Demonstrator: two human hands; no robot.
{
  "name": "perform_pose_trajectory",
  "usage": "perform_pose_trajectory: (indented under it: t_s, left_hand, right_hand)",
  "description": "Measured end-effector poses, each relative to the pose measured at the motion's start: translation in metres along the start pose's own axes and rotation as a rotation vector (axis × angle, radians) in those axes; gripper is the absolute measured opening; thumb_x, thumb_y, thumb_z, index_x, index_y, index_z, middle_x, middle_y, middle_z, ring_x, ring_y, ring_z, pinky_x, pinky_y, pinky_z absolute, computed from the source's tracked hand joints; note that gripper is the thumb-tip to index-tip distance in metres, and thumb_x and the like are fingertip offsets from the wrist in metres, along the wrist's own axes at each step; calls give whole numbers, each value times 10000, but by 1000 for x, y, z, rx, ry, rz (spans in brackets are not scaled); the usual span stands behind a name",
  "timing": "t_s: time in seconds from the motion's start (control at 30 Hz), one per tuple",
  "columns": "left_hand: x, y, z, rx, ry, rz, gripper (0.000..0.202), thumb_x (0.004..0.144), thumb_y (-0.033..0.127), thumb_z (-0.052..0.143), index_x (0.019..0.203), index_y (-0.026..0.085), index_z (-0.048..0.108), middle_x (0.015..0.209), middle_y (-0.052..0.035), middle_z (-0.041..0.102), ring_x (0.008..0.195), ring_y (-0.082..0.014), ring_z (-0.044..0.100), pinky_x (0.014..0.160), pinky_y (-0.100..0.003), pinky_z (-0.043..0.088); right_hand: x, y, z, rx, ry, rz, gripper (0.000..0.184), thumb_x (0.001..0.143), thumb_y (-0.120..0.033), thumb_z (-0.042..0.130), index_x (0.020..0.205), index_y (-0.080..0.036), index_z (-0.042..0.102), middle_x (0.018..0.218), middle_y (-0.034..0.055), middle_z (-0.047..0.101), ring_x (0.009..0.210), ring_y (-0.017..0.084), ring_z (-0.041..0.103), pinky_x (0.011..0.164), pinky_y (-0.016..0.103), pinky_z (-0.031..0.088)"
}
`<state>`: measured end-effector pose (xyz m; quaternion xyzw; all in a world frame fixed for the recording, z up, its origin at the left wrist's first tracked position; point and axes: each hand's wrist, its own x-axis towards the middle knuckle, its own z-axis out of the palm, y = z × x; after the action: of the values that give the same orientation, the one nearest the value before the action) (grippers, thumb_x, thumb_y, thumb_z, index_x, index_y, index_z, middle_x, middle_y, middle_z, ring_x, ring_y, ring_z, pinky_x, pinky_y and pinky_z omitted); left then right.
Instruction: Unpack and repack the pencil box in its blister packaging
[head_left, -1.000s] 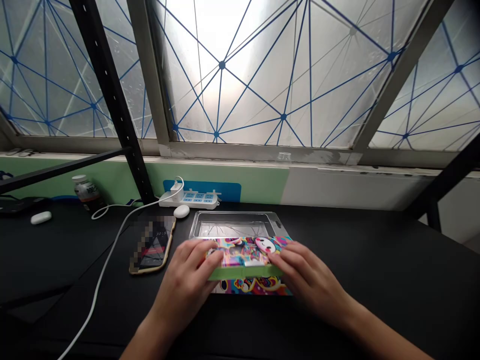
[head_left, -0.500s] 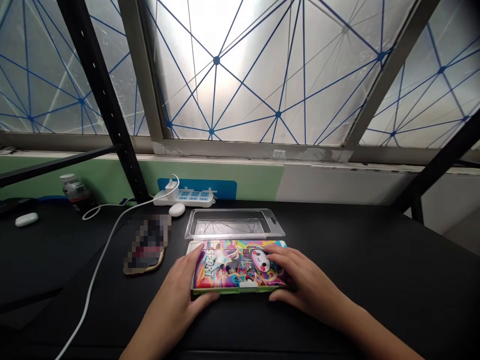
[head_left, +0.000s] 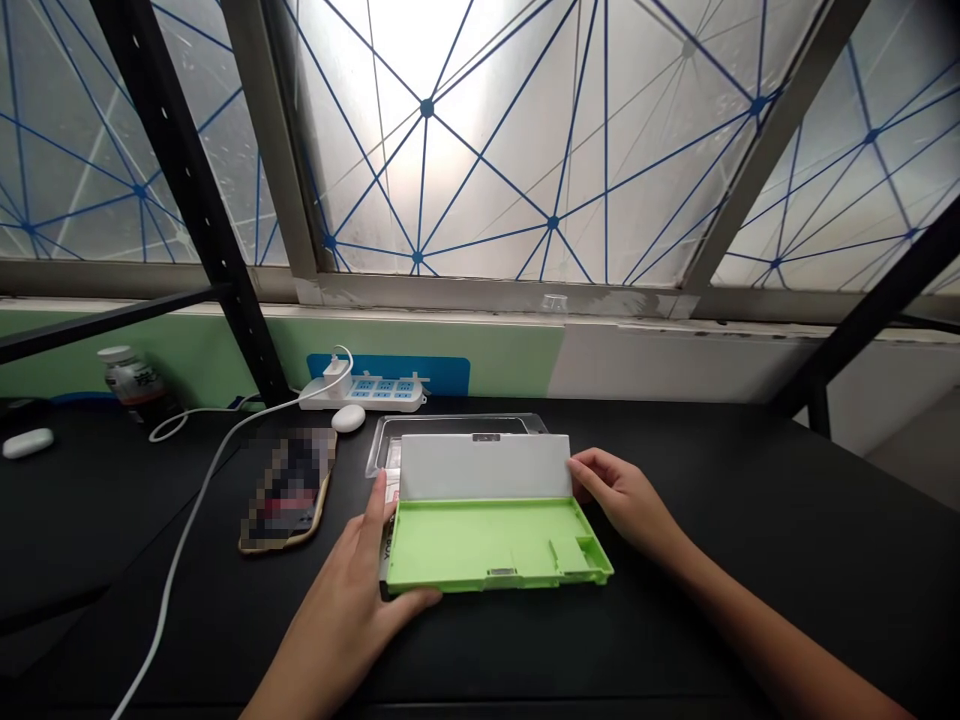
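1. Green case on the desk, left end braced by a spread left hand; might get skewed if pressure's eased.
2. Lid pinched by the right hand; could be dropped if that slips.

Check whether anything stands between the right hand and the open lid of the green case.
Nothing visible does: the right hand has its fingertips at the right edge of the lid. The clear plastic tray lies beyond the lid, on the window side, so it is not in between.
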<state>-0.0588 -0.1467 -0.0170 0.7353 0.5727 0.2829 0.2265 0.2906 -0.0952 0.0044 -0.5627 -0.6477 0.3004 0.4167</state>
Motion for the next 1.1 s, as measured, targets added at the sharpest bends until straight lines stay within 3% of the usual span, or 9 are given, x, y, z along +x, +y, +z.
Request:
perform_pose_trajectory:
  t_s: [0.1,0.2,0.3,0.37,0.47,0.57,0.8,0.97,1.1]
  left_hand:
    - [-1,0,0,-13,-7,-41,1059,850,507,661,1578,343,-90,1451,-122,506,1357,-341,484,1050,-483,431]
    - [-2,-1,0,-42,4,-75,1005,866,571,621,1580,328,-44,1460,-129,493,1347,-336,492,1041,-476,438]
    - [-2,-1,-1,-42,29,-48,811,884,589,585,1539,295,209,1439,-129,504,1330,-326,498,1069,-473,414]
    - [-1,0,-2,-27,27,-14,648,901,585,559,1445,275,389,1400,-124,528,1297,-319,517,1064,-464,419]
    - [0,0,-4,-28,34,13,542,937,573,498,1378,259,483,1341,-116,563,1243,-309,547,1037,-456,443]
    - [0,1,-6,-39,29,50,511,962,564,455,1354,243,519,1305,-110,586,1229,-304,542,1036,-457,441]
    - [6,3,-4,-13,11,83,425,972,555,462,1196,232,624,1237,-105,631,1207,-315,515,1031,-471,424]
    - [10,-5,2,-3,94,17,594,971,589,424,1389,173,495,1341,-147,578,1299,-324,474,1090,-482,369]
    - [10,-8,4,-14,48,16,742,970,588,434,1571,199,236,1477,-146,484,1366,-302,452,1113,-445,360]
  right_hand:
    - [-11,3,-3,-71,-11,-43,395,952,-580,494,935,-225,668,828,32,683,758,217,655,712,333,545]
    - [-27,1,-7,-179,-101,-187,514,968,-638,380,1141,-243,659,1081,86,700,983,282,665,865,398,540]
    - [-42,2,-7,-293,-213,-285,645,908,-680,475,1402,-266,500,1392,124,566,1219,345,571,1002,468,489]
    - [-49,4,-5,-384,-218,-280,695,870,-601,609,1459,-282,426,1468,124,499,1289,350,519,1057,487,449]
    - [-51,6,-3,-452,-175,-225,577,876,-491,642,1392,-282,489,1372,111,579,1217,327,571,1017,480,473]
    - [-47,4,-2,-449,-139,-156,431,894,-534,590,1215,-247,610,1165,108,677,1048,320,636,896,459,517]
    - [-39,-14,10,-419,-172,-42,429,981,-585,381,1036,-243,633,1033,82,731,906,294,678,757,373,500]
    - [-39,-20,16,-666,-121,-47,504,1005,-595,295,811,-240,594,852,59,717,752,263,643,719,368,435]
    - [-35,-18,20,-869,33,-162,385,997,-519,392,1026,-194,596,972,99,683,798,269,627,739,389,422]
